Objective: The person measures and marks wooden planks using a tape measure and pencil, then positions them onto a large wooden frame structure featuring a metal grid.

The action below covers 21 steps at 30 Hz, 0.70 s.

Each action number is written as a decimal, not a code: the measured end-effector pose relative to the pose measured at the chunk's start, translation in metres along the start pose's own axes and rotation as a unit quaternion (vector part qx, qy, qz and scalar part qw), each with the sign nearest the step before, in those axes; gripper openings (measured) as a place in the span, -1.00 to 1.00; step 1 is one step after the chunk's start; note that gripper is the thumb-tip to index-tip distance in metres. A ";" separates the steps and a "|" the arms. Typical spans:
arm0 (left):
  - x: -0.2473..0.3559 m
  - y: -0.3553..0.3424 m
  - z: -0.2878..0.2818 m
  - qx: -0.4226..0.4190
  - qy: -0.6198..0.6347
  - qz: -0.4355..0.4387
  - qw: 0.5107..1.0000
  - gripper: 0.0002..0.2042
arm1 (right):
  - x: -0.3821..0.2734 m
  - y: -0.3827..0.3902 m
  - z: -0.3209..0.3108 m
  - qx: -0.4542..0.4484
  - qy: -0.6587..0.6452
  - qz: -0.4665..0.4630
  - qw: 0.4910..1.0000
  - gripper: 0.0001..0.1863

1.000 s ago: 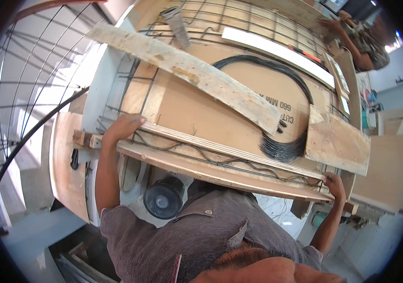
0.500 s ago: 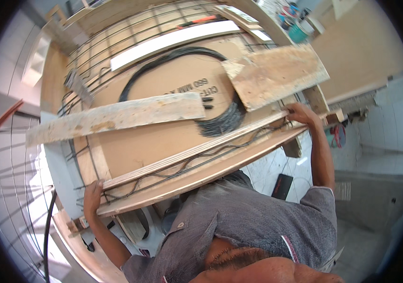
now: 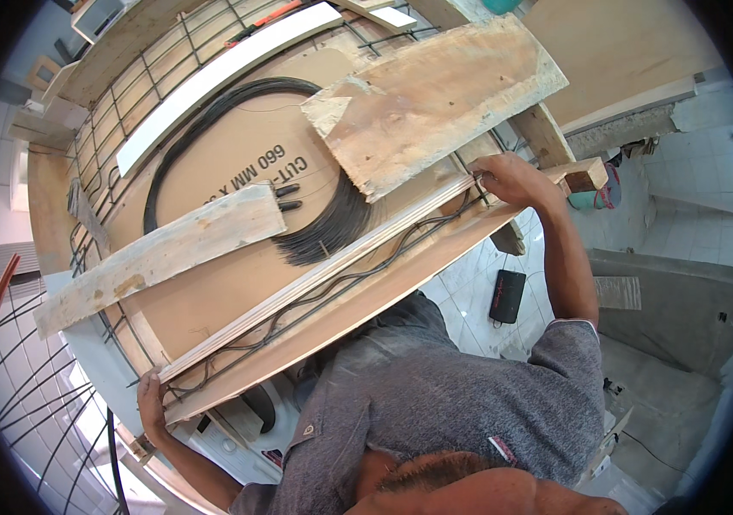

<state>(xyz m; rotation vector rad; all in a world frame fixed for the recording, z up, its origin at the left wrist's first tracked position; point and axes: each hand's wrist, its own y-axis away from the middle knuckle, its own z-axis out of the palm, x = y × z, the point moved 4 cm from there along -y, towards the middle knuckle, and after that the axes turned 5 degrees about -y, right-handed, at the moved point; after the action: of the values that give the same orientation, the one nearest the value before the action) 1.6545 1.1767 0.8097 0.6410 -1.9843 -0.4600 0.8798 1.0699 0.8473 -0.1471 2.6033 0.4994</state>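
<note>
A long, pale, layered wooden strip [image 3: 318, 276] runs slantwise across the near side of a wooden form. My left hand [image 3: 151, 402] closes around its near left end, thumb on top. At the far right end, my right hand [image 3: 511, 178] grips it with curled fingers, partly hidden by the hand itself. Just on my side of the strip lie wavy dark steel rods [image 3: 276, 318], inside the form's thin front board [image 3: 332, 330]. Beyond the strip, a brown printed cardboard sheet [image 3: 212, 287] carries a coil of black wire [image 3: 332, 230].
A rough plank [image 3: 169, 245] and a wide board [image 3: 444, 99] lie over the cardboard. Farther back are a white strip [image 3: 229, 86], a steel bar grid [image 3: 154, 81] and an orange-handled tool [image 3: 268, 19]. A black box [image 3: 508, 296] rests on the tiled floor.
The view has swung, so the form appears shifted left and more steeply tilted. Both hands keep their hold on the strip's ends.
</note>
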 end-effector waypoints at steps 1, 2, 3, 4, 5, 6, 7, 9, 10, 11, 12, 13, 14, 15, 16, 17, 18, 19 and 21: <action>0.000 0.002 0.003 0.005 0.000 -0.007 1.000 -0.67 | 0.001 0.000 -0.002 -0.004 0.013 0.004 1.000 -0.67; 0.005 0.005 0.006 0.010 -0.001 -0.011 1.000 -0.68 | 0.001 0.001 -0.004 -0.007 0.009 0.006 1.000 -0.67; 0.010 0.007 0.008 0.016 -0.002 -0.015 1.000 -0.69 | 0.001 0.002 -0.005 -0.010 0.006 0.008 1.000 -0.68; 0.010 0.007 0.010 0.018 0.004 -0.020 1.000 -0.70 | 0.004 0.001 -0.005 -0.014 0.002 0.010 1.000 -0.68; 0.008 0.004 0.010 0.019 0.011 -0.022 1.000 -0.71 | 0.008 0.002 -0.004 -0.017 0.000 -0.006 1.000 -0.68; 0.004 0.002 0.010 0.023 0.019 -0.027 0.999 -0.71 | 0.013 0.000 -0.001 -0.023 -0.001 -0.026 0.999 -0.67; 0.000 0.000 0.008 0.035 0.018 -0.033 0.999 -0.72 | 0.016 -0.002 0.002 -0.028 -0.003 -0.045 0.999 -0.67; -0.003 -0.001 0.006 0.062 0.016 -0.043 0.997 -0.72 | 0.013 -0.006 -0.001 -0.050 0.023 -0.024 0.998 -0.66; -0.004 -0.002 0.005 0.068 0.009 -0.047 0.997 -0.72 | 0.012 -0.008 0.000 -0.062 0.035 -0.014 0.997 -0.65; -0.006 -0.005 0.007 0.073 0.004 -0.051 0.996 -0.72 | 0.013 -0.011 0.002 -0.076 0.043 -0.024 0.996 -0.65; -0.006 -0.010 0.007 0.077 -0.001 -0.055 0.995 -0.72 | 0.015 -0.012 0.003 -0.089 0.051 -0.032 0.994 -0.65; -0.005 -0.017 0.007 0.081 0.009 -0.054 0.995 -0.72 | 0.016 -0.013 0.005 -0.102 0.059 -0.040 0.992 -0.65; -0.012 -0.015 0.004 0.092 0.024 -0.057 0.994 -0.71 | 0.011 -0.016 0.003 -0.126 0.064 -0.028 0.990 -0.65; -0.020 -0.013 -0.001 0.104 0.039 -0.060 0.992 -0.71 | 0.004 -0.018 0.000 -0.151 0.067 -0.018 0.986 -0.66; -0.027 -0.012 -0.006 0.098 0.037 -0.060 0.993 -0.70 | 0.002 -0.019 -0.002 -0.175 0.071 -0.007 0.982 -0.66; -0.042 0.000 -0.016 0.100 0.041 -0.063 0.992 -0.69 | -0.004 -0.024 -0.002 -0.179 0.068 -0.041 0.981 -0.66; -0.038 -0.006 -0.012 0.084 0.036 -0.060 0.994 -0.69 | -0.001 -0.024 -0.001 -0.178 0.060 -0.056 0.981 -0.66; -0.036 -0.011 -0.009 0.083 0.034 -0.065 0.994 -0.67 | 0.001 -0.024 0.000 -0.178 0.051 -0.072 0.980 -0.66; -0.030 -0.016 -0.003 0.093 0.033 -0.078 0.992 -0.67 | 0.003 -0.022 0.001 -0.161 0.025 -0.075 0.984 -0.67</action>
<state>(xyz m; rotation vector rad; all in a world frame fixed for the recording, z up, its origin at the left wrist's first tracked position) 1.6725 1.1817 0.7813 0.9225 -1.9362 -0.3445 0.8819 1.0495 0.8381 -0.4627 2.5164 0.8670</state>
